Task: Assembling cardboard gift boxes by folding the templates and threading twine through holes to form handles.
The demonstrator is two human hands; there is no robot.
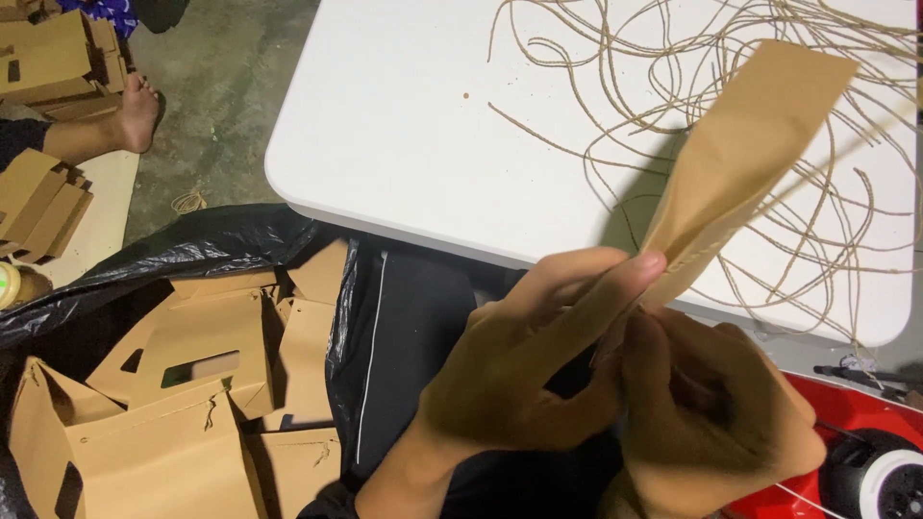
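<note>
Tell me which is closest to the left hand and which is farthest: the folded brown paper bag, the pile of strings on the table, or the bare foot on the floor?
Seen from the head camera, from the left hand:
1. Folded brown paper bag: pinched in its fingers, up and right.
2. Pile of strings: on the white table, just beyond.
3. Bare foot: far upper left, on the floor.

You pinch a flat brown paper bag (740, 163) in both hands, its top reaching over the white table's (404, 125) near edge. More brown paper bags (192, 384) fill the black plastic sack (192, 248) lower left. Folded ones (48, 58) are stacked on the floor, top left.
</note>
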